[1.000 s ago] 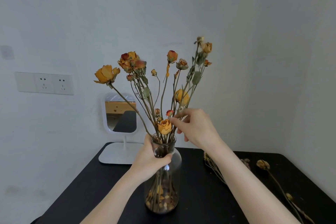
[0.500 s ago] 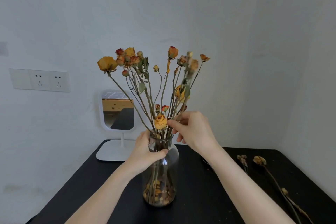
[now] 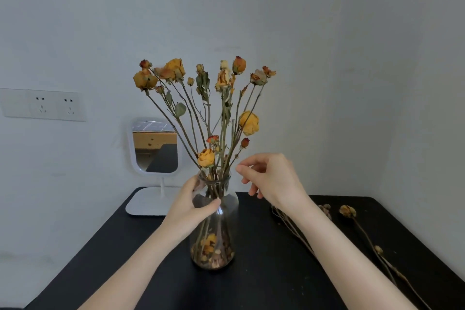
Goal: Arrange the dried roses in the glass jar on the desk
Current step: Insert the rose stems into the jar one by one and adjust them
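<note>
Glass jar (image 3: 227, 211) stands upright mid-bench (image 3: 264, 284), mouth up. Dried roses (image 3: 206, 157) sit in it, long axes near vertical and fanning outward, heads up, with the outermost stem leaning left. My left grip (image 3: 191, 205) is curled round the jar's neck, thumb on the front glass. My right grip (image 3: 271, 181) is just beside the stems above the mouth, thumb and forefinger tips drawn together; cannot tell whether a stem lies between them. Loose rose stems (image 3: 348, 211) lie flat on the bench, right side, heads toward the wall.
</note>
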